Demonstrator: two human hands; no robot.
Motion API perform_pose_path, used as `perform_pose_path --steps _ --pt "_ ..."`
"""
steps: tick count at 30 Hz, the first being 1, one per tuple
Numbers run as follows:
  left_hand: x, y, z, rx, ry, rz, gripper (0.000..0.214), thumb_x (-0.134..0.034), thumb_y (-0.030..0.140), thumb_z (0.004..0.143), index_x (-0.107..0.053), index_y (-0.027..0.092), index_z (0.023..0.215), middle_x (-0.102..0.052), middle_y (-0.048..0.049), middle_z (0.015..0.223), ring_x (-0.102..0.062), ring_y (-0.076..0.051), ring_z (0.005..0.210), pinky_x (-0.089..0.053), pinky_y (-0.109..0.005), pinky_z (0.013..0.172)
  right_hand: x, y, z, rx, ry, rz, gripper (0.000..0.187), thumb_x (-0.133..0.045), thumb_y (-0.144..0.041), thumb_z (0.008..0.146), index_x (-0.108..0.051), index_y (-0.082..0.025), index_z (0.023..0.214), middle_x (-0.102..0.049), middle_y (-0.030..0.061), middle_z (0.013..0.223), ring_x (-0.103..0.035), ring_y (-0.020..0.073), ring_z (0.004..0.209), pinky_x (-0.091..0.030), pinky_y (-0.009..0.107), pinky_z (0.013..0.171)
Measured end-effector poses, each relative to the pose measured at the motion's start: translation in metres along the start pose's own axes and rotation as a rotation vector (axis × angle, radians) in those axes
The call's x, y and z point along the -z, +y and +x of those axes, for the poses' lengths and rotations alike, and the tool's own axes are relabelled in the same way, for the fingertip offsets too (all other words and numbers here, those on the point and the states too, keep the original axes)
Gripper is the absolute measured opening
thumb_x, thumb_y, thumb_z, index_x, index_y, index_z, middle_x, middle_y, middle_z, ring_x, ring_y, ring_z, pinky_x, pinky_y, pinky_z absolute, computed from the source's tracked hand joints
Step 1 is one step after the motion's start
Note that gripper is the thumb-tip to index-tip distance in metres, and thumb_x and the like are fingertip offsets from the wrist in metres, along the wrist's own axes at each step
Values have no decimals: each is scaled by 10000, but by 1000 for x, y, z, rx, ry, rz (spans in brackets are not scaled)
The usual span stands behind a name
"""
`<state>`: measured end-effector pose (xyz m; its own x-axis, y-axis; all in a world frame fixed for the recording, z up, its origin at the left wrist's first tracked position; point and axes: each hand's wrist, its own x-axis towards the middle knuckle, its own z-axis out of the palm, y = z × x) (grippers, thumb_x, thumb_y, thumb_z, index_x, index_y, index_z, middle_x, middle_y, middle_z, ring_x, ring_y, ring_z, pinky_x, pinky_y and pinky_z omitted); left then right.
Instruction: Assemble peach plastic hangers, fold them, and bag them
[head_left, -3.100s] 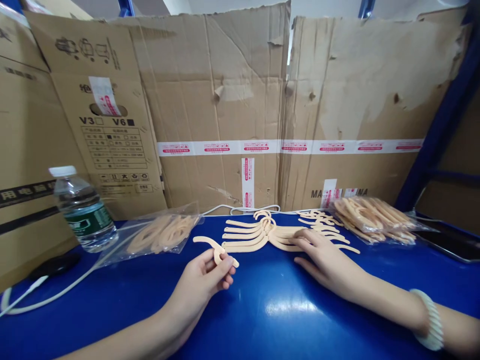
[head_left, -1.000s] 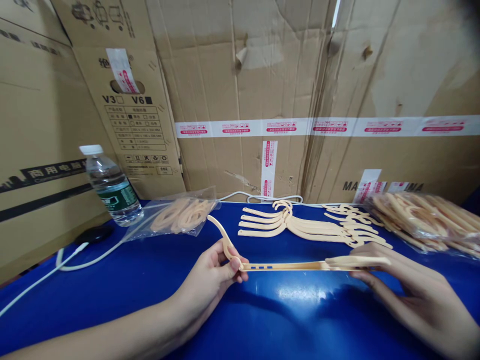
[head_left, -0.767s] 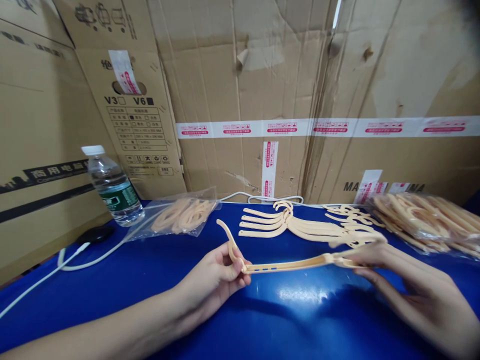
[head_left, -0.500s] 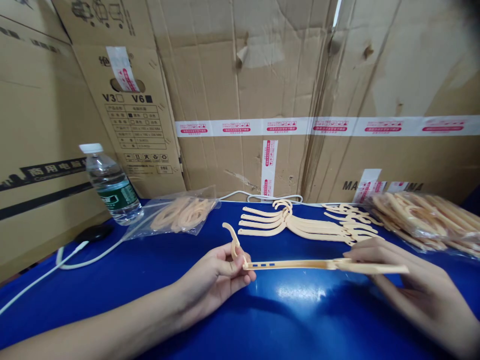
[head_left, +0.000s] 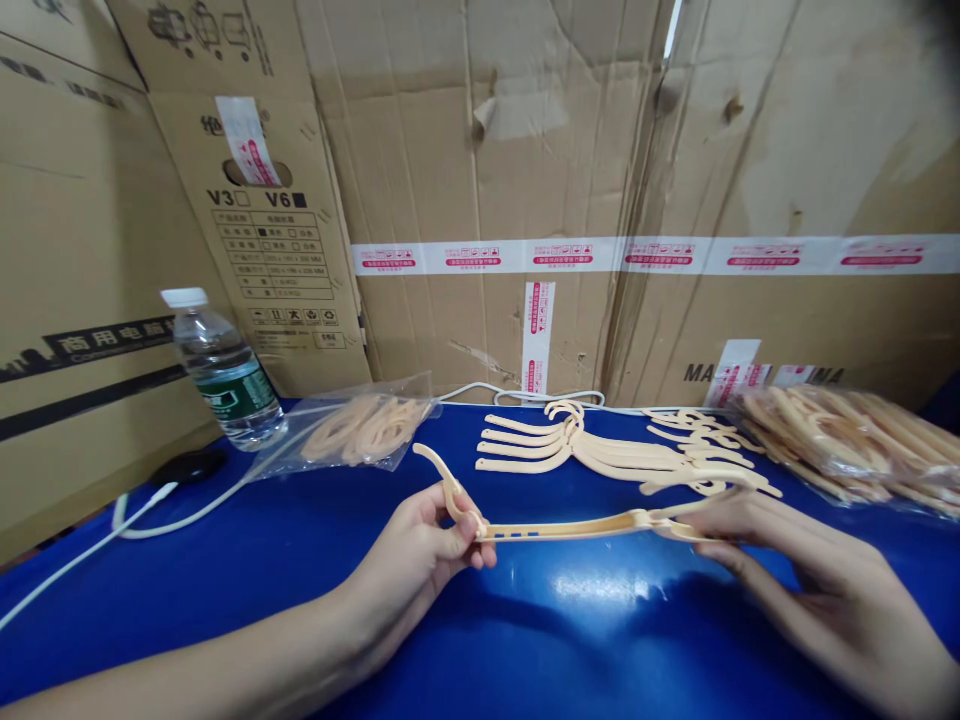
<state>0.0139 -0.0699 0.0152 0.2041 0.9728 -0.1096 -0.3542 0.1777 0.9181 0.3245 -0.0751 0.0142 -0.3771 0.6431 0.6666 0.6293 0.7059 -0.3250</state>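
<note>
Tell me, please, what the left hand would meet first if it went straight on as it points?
Probably the fanned row of beige plastic hangers on the blue table; the left hand, pinching a hooked beige plastic strip, points forward-right toward them, though depth is unclear.

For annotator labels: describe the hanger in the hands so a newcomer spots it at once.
On the blue table before the boxes, look between the left hand and right hand. The hanger spans them, hook end pinched in the left. Unlike the row lying flat behind it and the bagged ones, it is held off the table.
</note>
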Motion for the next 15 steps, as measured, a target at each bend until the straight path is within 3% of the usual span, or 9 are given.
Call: perform_pose_path --steps 4,10,15 --pt "-2 1 -1 -30 28 5 314 -805 196 621 -495 164 657 -597 26 608 -562 -108 551 -402 -230 566 -3 -4 -2 -80 44 28 145 -552 -292 891 -680 -265 953 -715 49 912 -679 223 826 -554 305 712" --pt "-4 3 -2 -32 66 37 295 -779 145 582 -492 166 646 -589 37 591 -573 -111 546 -421 -225 559 -3 -3 -3 -34 26 3 151 -558 -261 884 -678 -266 975 -714 54 921 -683 227 821 -564 301 703" --pt "-5 3 -2 -91 180 42 333 -853 210 576 -534 158 659 -620 39 608 -595 -104 529 -471 -216 551 -3 -4 -8 -19 0 -9 146 -587 -250 875 -661 -268 1000 -710 43 906 -691 214 802 -570 273 676"
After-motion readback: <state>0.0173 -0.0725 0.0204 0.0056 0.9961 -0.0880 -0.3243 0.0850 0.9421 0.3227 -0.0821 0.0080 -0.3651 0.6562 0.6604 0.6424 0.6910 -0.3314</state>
